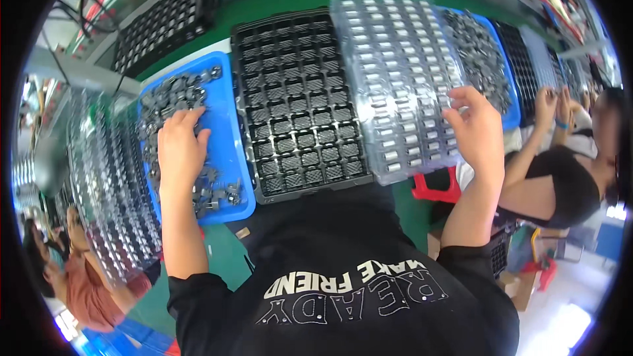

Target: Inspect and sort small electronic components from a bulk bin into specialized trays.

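Note:
My left hand [179, 148] reaches over a blue bin [242, 206] of small dark grey parts [173, 92]. Its fingers bend down onto the pile, with the thumb held apart, and I see nothing gripped. My right hand [480, 130] is over the right edge of a clear plastic tray [389, 173] filled with rows of short silvery cylinders [403, 104]. Thumb and forefinger there are curved with a gap between them; no part shows in it. Between the hands lies a black tray [316, 188] with a grid of ribbed pockets, touched by neither hand.
Another blue bin [513, 118] of grey parts stands beyond the clear tray. Stacked black trays [168, 23] sit at the back left, and clear trays [109, 178] rise at the left. A person [560, 171] works at the right, another [95, 277] at the left. A red stool [438, 186] is below.

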Available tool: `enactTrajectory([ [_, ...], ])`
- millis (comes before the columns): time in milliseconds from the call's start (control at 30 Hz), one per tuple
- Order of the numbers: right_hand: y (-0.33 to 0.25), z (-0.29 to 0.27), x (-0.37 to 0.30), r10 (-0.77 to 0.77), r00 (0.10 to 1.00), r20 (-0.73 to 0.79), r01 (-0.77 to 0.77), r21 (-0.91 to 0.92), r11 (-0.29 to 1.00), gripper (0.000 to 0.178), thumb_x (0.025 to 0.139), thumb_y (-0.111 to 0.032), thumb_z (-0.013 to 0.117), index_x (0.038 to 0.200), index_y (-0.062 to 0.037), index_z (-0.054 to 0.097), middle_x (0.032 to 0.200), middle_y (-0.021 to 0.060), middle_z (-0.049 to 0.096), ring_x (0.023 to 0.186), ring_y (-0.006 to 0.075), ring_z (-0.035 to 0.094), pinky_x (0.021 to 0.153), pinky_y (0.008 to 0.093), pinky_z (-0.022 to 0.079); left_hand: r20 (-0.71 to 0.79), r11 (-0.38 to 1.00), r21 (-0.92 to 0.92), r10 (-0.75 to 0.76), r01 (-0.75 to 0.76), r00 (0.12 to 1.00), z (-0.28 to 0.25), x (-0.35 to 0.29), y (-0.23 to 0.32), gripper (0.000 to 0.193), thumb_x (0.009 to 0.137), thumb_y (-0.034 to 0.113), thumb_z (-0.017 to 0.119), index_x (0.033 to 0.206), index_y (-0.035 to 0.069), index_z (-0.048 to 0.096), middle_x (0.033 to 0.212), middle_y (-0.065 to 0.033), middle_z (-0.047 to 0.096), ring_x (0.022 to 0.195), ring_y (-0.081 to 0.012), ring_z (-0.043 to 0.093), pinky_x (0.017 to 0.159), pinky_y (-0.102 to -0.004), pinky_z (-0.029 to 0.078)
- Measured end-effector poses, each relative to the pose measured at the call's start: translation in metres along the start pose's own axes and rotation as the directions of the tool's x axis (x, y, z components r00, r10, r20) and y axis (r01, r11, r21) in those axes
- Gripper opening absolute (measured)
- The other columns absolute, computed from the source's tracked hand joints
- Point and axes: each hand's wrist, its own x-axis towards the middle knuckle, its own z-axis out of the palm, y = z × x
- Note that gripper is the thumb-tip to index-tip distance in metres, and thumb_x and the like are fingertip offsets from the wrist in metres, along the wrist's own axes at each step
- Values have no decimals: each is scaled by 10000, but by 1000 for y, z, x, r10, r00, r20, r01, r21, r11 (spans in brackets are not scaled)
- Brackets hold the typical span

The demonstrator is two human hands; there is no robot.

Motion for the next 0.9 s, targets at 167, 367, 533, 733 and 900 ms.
enactTrajectory([
  [167,-4,1,-25,-50,996,76,46,47,998,293,772,-49,783,1043,-18,676,847,106,699,722,201,653,695,337,523,37,997,76,19,-22,999,10,8,-1,369,772,76,778,1137,82,717,1085,-110,691,1046,-325,638,912,-459,486],
  [367,-32,2,-54,-11,961,275,5,24,1000,300,722,-132,852,924,-23,658,753,111,678,675,257,650,654,366,512,58,992,38,119,-121,991,1,6,-6,315,771,45,761,1082,74,713,1060,-117,699,1041,-332,651,902,-456,486],
  [533,-44,39,-70,-126,971,201,129,-1,992,347,684,-169,882,840,-12,616,765,134,639,715,297,629,665,394,494,159,992,41,107,-115,981,-14,5,-11,304,749,54,785,1044,92,724,1051,-126,695,1012,-359,669,887,-478,510],
  [733,-27,46,-70,-3,982,190,-16,98,995,252,717,-75,801,823,-16,581,669,44,511,623,144,464,580,313,405,-19,939,-319,130,-129,991,-11,-2,-20,313,765,68,805,1067,59,723,1031,-136,666,960,-334,669,839,-414,550],
  [900,-13,55,-67,-151,967,205,96,257,962,159,747,-10,739,828,-2,603,756,55,543,708,151,514,641,295,415,32,347,-934,-152,83,988,-32,-41,-10,315,834,2,792,1134,6,694,1163,-77,604,965,-186,677,857,-325,587],
])
